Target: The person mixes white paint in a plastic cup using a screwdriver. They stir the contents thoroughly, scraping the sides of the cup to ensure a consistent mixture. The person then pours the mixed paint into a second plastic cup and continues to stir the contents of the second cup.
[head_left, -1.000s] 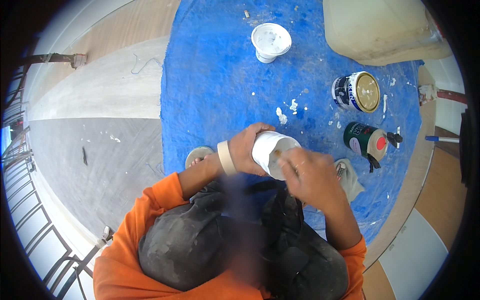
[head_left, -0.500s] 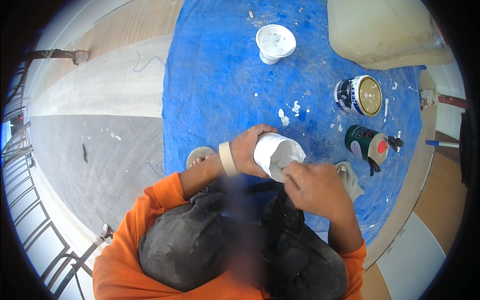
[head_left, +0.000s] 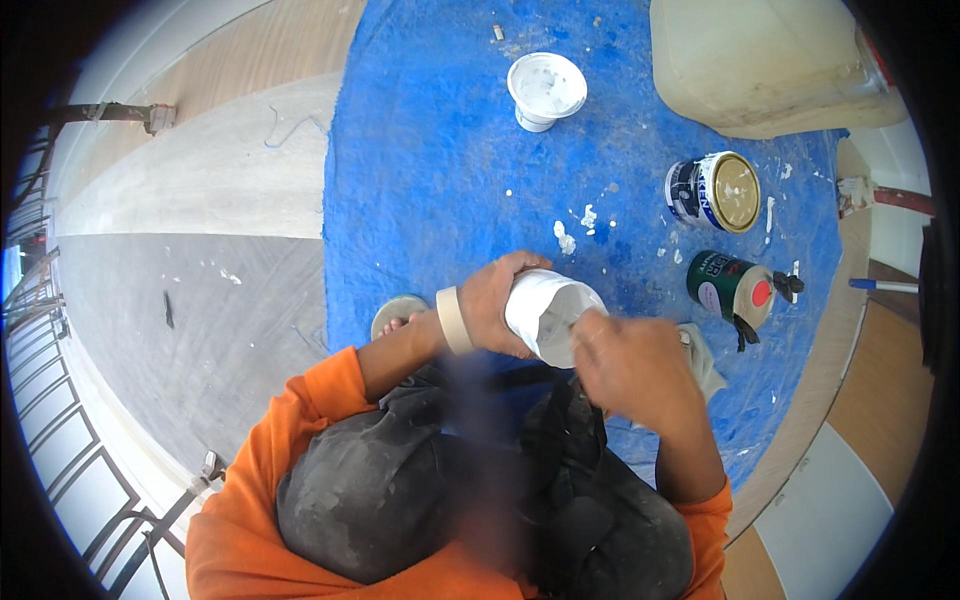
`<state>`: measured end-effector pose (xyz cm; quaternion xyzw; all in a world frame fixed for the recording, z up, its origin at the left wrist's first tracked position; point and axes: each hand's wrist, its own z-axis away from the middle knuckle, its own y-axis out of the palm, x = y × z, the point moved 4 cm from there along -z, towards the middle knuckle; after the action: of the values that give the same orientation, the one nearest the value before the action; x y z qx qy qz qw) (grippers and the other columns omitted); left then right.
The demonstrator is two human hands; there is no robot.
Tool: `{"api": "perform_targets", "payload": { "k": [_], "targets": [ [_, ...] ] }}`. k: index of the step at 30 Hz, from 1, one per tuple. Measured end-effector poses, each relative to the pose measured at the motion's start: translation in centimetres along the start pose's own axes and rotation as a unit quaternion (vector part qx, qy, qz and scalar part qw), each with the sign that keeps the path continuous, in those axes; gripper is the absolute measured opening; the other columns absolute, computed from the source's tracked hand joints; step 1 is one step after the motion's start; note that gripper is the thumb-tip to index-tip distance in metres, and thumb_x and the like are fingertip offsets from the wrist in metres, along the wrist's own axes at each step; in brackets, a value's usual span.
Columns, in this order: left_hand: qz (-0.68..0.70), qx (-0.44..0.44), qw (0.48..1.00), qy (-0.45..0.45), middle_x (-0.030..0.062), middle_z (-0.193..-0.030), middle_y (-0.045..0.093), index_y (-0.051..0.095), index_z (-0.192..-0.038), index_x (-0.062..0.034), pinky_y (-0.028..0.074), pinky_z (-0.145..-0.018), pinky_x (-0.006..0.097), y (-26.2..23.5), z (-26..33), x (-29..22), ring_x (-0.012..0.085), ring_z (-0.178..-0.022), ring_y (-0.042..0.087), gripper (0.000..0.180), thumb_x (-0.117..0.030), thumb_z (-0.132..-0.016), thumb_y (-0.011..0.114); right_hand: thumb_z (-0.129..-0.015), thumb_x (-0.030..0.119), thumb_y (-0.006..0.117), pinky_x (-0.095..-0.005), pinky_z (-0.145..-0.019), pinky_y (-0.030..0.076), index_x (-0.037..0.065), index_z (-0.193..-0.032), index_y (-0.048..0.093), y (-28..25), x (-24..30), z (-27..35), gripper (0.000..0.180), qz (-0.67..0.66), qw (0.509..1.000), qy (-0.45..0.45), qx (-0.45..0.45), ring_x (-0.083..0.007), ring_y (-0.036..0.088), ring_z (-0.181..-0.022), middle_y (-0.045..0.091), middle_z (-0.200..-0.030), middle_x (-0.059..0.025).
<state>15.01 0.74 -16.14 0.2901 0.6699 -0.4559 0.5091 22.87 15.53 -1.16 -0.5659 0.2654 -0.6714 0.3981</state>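
A white tub (head_left: pixel 533 308) is tilted in front of my lap, its mouth turned to the right. My left hand (head_left: pixel 489 303) is wrapped round its outer side, a beige band on the wrist. Inside, the tub looks pale, with a whitish coating. At the mouth's right edge is my right hand (head_left: pixel 645 372), blurred, with its fingers curled in a pinch. Whatever those fingers hold is hidden behind the hand.
On the blue sheet (head_left: pixel 430 180) stand a second white tub (head_left: pixel 546 84), a paint tin (head_left: pixel 713 192) with a gold lid, a dark green can (head_left: pixel 730 288) with a red spot, and a large cloudy jerrycan (head_left: pixel 760 70). Paint splashes (head_left: pixel 565 238) dot the sheet.
My right hand has shifted slightly right and down at the tub's mouth. My left hand keeps its hold on the tub, and the view has moved a little.
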Motion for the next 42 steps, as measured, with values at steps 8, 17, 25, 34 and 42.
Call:
{"api": "perform_targets", "payload": {
  "k": [8,17,25,34,42],
  "targets": [
    [0.014,0.011,1.0,0.0,0.0228,-0.128,0.056,0.032,-0.134,-0.0017,0.047,-0.098,0.046,-0.2,0.0,0.1,0.0375,-0.115,0.059,0.117,-0.044,-0.047,0.096,-0.088,0.019,0.063,-0.0448,-0.053,0.051,0.006,-0.089,0.056,-0.3,-0.4,-0.1,0.015,-0.024,0.999,0.004,-0.028,-0.0342,0.065,-0.058,0.066,-0.069,-0.0136],
    [0.012,-0.001,1.0,0.013,0.0228,-0.127,0.057,0.031,-0.134,-0.0017,0.047,-0.097,0.046,-0.1,0.0,0.0,0.0384,-0.114,0.06,0.117,-0.043,-0.047,0.096,-0.09,0.02,0.061,-0.047,-0.052,0.05,0.005,-0.09,0.054,0.5,-0.6,0.1,0.016,-0.024,0.999,-0.014,0.018,-0.0365,0.065,-0.059,0.066,-0.07,-0.0164],
    [0.012,0.004,1.0,0.01,0.0234,-0.127,0.057,0.031,-0.135,-0.0015,0.048,-0.097,0.046,-0.1,0.0,0.0,0.0382,-0.114,0.06,0.115,-0.043,-0.049,0.095,-0.088,0.018,0.062,-0.0467,-0.053,0.052,0.003,-0.091,0.056,0.6,-0.5,0.2,0.017,-0.03,0.997,-0.013,0.066,-0.0386,0.065,-0.061,0.065,-0.073,-0.019],
    [0.022,0.008,1.0,0.017,0.0233,-0.129,0.055,0.031,-0.135,-0.0022,0.046,-0.1,0.045,0.0,-0.1,0.2,0.0378,-0.116,0.058,0.117,-0.038,-0.046,0.097,-0.086,0.016,0.061,-0.0483,-0.053,0.051,0.005,-0.095,0.055,0.8,0.4,0.1,0.016,-0.095,0.994,-0.048,0.034,-0.0386,0.065,-0.061,0.065,-0.072,-0.0189],
    [0.035,0.019,0.999,-0.016,0.0234,-0.13,0.055,0.031,-0.135,-0.0023,0.046,-0.099,0.045,0.1,0.0,0.3,0.0375,-0.116,0.058,0.117,-0.039,-0.046,0.098,-0.088,0.015,0.059,-0.0485,-0.052,0.051,0.005,-0.09,0.052,0.0,0.1,-0.2,0.013,-0.041,0.998,-0.04,0.004,-0.0395,0.065,-0.06,0.064,-0.069,-0.0187]
  ]
}}
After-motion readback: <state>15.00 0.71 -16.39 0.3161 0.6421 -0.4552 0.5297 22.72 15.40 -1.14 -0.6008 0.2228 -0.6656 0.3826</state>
